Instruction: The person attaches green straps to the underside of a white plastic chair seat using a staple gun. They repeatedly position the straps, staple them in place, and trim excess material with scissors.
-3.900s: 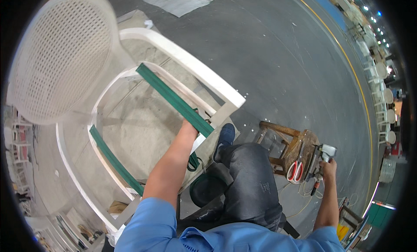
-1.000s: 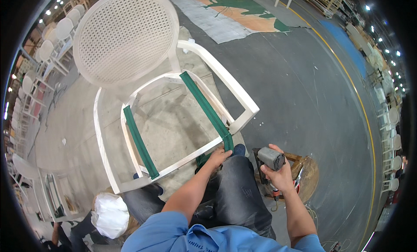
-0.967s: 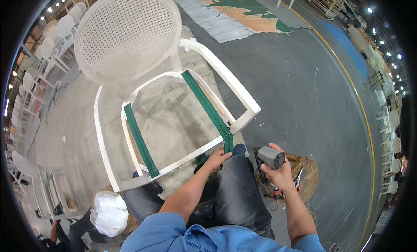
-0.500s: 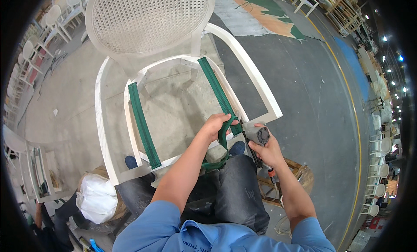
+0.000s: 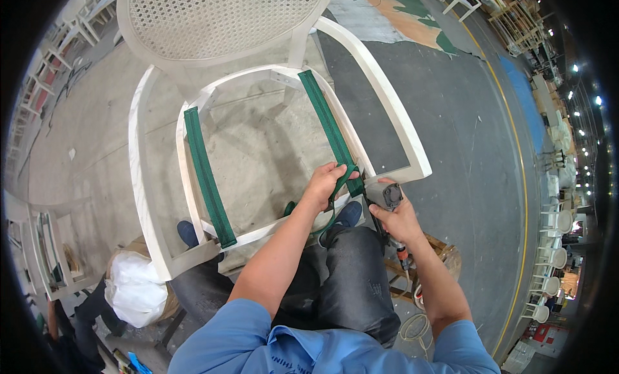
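Seemingly mid-fastening, the left hand (image 5: 327, 184) pinches green woven webbing (image 5: 329, 126) at the white wooden armchair (image 5: 391, 103), the right hand (image 5: 398, 216) clasps a grey staple gun (image 5: 385, 195), with steady tension probably needed next.

The grey floor (image 5: 451, 129) spreads wide on the right, crossed by a curving yellow line (image 5: 525, 206); a paler, beige-grey area (image 5: 97, 148) covers the left and centre; a sheet (image 5: 403, 16) patched in white, orange and green lies at the top, with a blue strip (image 5: 527, 109) farther right; white chairs (image 5: 555, 258) line the right edge, more chairs (image 5: 74, 13) crowd the upper left; slatted wooden framing (image 5: 516, 27) stands upper right; small bright lights (image 5: 598, 100) dot the dark far side; a wooden stool (image 5: 453, 264) sits partly hidden at lower right.
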The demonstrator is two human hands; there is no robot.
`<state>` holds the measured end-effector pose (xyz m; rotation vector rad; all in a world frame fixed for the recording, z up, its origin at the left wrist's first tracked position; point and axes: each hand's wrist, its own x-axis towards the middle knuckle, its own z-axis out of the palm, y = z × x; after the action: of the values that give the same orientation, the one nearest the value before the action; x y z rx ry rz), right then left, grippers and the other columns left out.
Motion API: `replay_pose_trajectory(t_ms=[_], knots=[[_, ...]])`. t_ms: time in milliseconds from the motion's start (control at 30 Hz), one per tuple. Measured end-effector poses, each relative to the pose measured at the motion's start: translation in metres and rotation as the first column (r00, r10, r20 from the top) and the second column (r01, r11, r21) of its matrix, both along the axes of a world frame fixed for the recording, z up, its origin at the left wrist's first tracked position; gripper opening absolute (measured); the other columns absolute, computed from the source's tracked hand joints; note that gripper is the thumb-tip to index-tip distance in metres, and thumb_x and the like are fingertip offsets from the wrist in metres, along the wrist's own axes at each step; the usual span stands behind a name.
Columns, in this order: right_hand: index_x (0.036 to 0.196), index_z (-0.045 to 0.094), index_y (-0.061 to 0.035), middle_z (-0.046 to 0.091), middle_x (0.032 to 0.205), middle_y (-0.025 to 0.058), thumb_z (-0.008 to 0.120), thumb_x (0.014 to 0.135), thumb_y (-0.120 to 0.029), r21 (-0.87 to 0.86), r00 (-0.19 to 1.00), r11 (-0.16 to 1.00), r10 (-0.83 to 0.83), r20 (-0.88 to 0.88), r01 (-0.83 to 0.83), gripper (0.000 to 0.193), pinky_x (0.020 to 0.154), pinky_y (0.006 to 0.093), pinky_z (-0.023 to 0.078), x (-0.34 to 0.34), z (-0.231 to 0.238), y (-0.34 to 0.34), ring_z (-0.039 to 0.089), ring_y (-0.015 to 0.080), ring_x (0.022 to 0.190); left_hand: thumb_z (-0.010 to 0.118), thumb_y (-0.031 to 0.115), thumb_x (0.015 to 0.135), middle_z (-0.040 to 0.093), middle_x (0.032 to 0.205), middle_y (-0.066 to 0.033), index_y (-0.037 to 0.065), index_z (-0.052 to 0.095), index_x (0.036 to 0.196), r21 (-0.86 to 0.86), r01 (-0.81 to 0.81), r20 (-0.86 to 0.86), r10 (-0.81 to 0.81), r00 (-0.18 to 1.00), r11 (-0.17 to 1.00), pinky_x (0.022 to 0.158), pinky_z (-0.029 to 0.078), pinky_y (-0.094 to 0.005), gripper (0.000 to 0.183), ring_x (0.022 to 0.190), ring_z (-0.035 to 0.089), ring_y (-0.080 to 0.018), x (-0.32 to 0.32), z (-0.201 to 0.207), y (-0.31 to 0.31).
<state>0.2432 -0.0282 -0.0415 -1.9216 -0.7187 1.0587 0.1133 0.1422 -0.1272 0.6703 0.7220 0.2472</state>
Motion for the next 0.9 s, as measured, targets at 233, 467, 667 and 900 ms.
replay_pose_trajectory(t_ms=[233, 467, 667, 900], knots=[[0.145, 0.051, -0.0137, 0.070, 0.108, 0.0026, 0.076, 0.088, 0.001, -0.054, 1.000, 0.999, 0.002, -0.025, -0.004, 0.064, 0.062, 0.0273, 0.049, -0.013, 0.007, 0.005, 0.059, 0.0088, 0.076, 0.055, 0.022, 0.104, 0.079, 0.105, -0.0053, 0.005, 0.065, 0.118, 0.024, -0.030, 0.051, 0.029, 0.998, 0.999, 0.041, 0.034, -0.0258, 0.024, 0.050, 0.048, -0.0065, -0.001, -0.009, 0.001], [0.144, 0.052, -0.0143, 0.070, 0.104, 0.0022, 0.076, 0.088, -0.002, -0.053, 0.999, 0.999, 0.006, -0.046, -0.009, 0.062, 0.057, 0.0270, 0.047, -0.018, 0.008, 0.003, 0.057, 0.0073, 0.067, 0.053, 0.018, 0.104, 0.078, 0.108, -0.0088, 0.003, 0.063, 0.116, 0.014, -0.027, 0.033, 0.027, 0.999, 1.000, 0.039, 0.034, -0.0244, 0.022, 0.044, 0.045, -0.0076, -0.001, -0.005, -0.003], [0.147, 0.048, -0.0134, 0.068, 0.094, 0.0024, 0.076, 0.088, -0.002, -0.079, 0.998, 0.997, -0.008, -0.066, 0.003, 0.066, 0.050, 0.0287, 0.046, -0.018, 0.013, 0.001, 0.055, 0.0102, 0.058, 0.053, 0.019, 0.104, 0.078, 0.106, -0.0080, 0.003, 0.063, 0.117, 0.040, -0.019, 0.018, 0.018, 1.000, 0.999, 0.039, 0.035, -0.0245, 0.023, 0.046, 0.046, -0.0077, -0.002, -0.003, -0.001], [0.153, 0.040, -0.0085, 0.066, 0.106, 0.0088, 0.071, 0.093, -0.006, 0.184, 0.929, 0.914, -0.337, -0.150, 0.361, 0.067, 0.048, 0.0306, 0.049, 0.008, 0.066, -0.096, 0.060, 0.0156, 0.058, 0.055, 0.020, 0.104, 0.078, 0.102, -0.0087, 0.000, 0.067, 0.116, 0.286, -0.056, -0.096, 0.087, 0.992, 0.957, 0.059, 0.048, -0.0290, 0.026, 0.064, 0.059, -0.0108, -0.001, 0.001, -0.007]])
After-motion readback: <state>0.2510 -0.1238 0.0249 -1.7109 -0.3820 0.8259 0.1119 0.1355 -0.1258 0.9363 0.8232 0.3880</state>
